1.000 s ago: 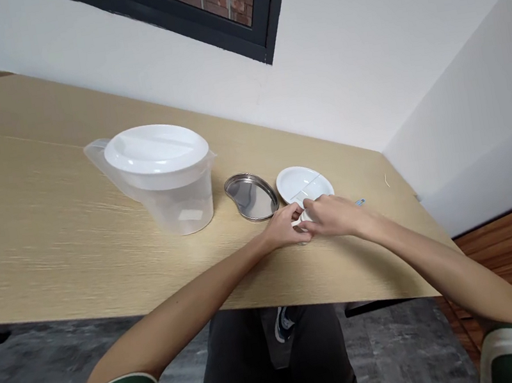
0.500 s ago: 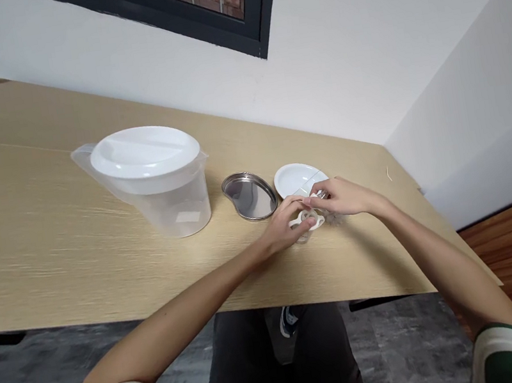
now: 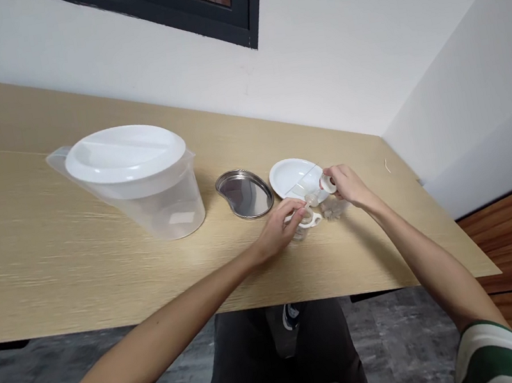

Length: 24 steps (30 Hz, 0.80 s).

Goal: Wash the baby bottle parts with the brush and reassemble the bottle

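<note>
My left hand (image 3: 276, 232) is closed, its thumb and fingers pinched at a small clear round-mouthed piece (image 3: 310, 199), perhaps a bottle neck. Just under those fingers is a white ring-shaped holder (image 3: 313, 219) with a looped tab, on top of a small clear cup (image 3: 300, 234). Up and to the right, my right hand (image 3: 349, 184) grips a white round cap (image 3: 328, 183), its open side turned toward the left. The fingers partly cover both small things. A white oval plate (image 3: 285, 174) lies behind the hands, crossed by a thin clear strip.
Left of the plate lies a kidney-shaped steel tray (image 3: 248, 196). A large translucent pitcher (image 3: 166, 212) with a white lid stands farther left. Near my right wrist is a crumpled translucent clump (image 3: 334, 208). The wooden table (image 3: 80, 277) meets a white wall.
My right hand has moved away from the left, up and to the right, and the white cap now shows in it. My left hand stays by the ring-shaped holder.
</note>
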Motion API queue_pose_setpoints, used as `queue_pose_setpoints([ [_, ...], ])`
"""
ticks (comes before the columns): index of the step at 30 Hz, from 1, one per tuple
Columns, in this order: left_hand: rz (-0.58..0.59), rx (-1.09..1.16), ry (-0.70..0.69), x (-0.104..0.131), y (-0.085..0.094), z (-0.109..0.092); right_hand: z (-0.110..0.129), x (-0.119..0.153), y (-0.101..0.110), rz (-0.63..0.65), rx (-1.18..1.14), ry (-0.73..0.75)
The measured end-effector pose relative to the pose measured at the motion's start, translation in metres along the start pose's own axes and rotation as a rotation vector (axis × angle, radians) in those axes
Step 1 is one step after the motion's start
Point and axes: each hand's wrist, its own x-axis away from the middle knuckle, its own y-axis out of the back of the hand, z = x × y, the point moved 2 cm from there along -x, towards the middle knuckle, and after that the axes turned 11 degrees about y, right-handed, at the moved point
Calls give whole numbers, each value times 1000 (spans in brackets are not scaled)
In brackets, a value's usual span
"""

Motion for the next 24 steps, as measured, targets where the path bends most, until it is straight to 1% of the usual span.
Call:
queue_pose_setpoints([
  [3, 9, 15, 33, 0, -1, 0, -12, 0, 2, 16, 42, 62],
  [5, 7, 33, 45, 0, -2, 1, -22, -2, 3, -21, 81, 94],
  [8, -2, 66, 64, 1, -2, 4, -38, -7, 2, -60, 152, 92],
  [10, -7, 81, 81, 2, -2, 6, -47, -12, -2, -40, 222, 103],
  [15, -4, 99, 91, 2, -3, 5, -64, -28, -14, 70, 423, 156],
  [19, -8, 96, 103, 2, -3, 3, -73, -37, -21, 115, 599, 63],
  [21, -9, 106, 121, 3, -3, 3, -77, -40, -22, 132, 614, 15],
  [24, 10, 116, 128, 3, -3, 2, -83, -41, -22, 131, 610, -16],
])
